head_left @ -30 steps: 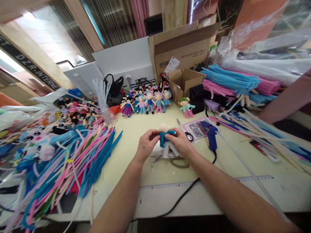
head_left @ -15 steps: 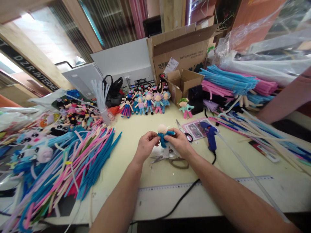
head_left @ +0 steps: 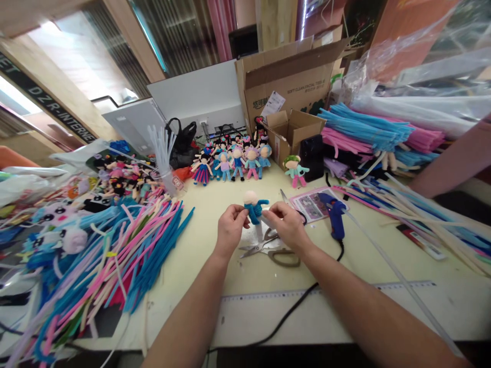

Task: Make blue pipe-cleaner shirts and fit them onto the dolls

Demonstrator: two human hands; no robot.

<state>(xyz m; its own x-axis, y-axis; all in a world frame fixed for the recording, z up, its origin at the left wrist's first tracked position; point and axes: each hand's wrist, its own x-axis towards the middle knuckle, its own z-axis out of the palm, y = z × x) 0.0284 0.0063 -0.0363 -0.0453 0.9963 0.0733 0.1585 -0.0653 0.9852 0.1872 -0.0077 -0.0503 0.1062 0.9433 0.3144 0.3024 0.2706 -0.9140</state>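
Pinching blue doll (head_left: 253,212) w/ L hand (head_left: 230,230); clear cup (head_left: 165,178) has whitish sticks (head_left: 162,145).

teal doll (head_left: 253,211) — pinched in left grip (head_left: 231,226)

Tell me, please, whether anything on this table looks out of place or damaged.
Nothing looks clearly damaged, but the black cord from the blue glue gun lies across the ruler, which looks slightly untidy.

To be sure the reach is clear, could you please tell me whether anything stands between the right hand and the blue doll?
Nothing visible does: the right hand is close beside the blue doll, which the left hand holds at its other side. The scissors lie lower in the view, not between them.
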